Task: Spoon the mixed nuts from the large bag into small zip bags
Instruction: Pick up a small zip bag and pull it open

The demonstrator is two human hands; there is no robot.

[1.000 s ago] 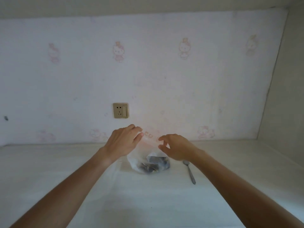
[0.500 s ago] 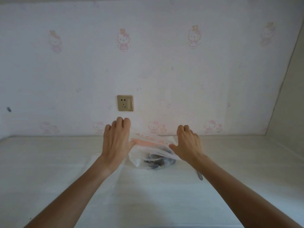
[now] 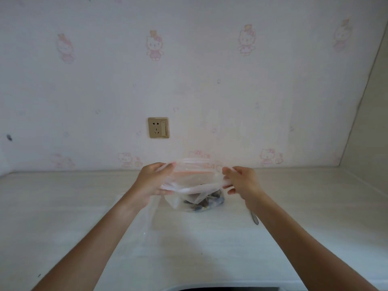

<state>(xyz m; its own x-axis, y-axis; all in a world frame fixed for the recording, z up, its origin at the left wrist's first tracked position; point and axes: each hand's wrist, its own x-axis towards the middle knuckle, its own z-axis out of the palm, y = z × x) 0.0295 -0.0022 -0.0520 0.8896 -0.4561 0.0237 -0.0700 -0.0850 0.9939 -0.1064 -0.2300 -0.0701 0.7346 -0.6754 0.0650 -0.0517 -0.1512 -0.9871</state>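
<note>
While the left hand (image 3: pixel 154 180) grips the left edge of the large bag (image 3: pixel 194 185), its fingers curled over the rim, the clear bag stands on the pale tabletop (image 3: pixel 63 206) near the wall with its mouth pulled wide. Above and left of it, a gold wall socket (image 3: pixel 158 127) sits on the cartoon-cat wallpaper (image 3: pixel 231 80). Dark mixed nuts (image 3: pixel 206 201) lie at the bag's bottom. On the right edge the right hand (image 3: pixel 243 181) pinches the rim, fingers closed on the plastic. Just beneath that wrist, a spoon (image 3: pixel 254 219) handle shows on the tabletop.
</note>
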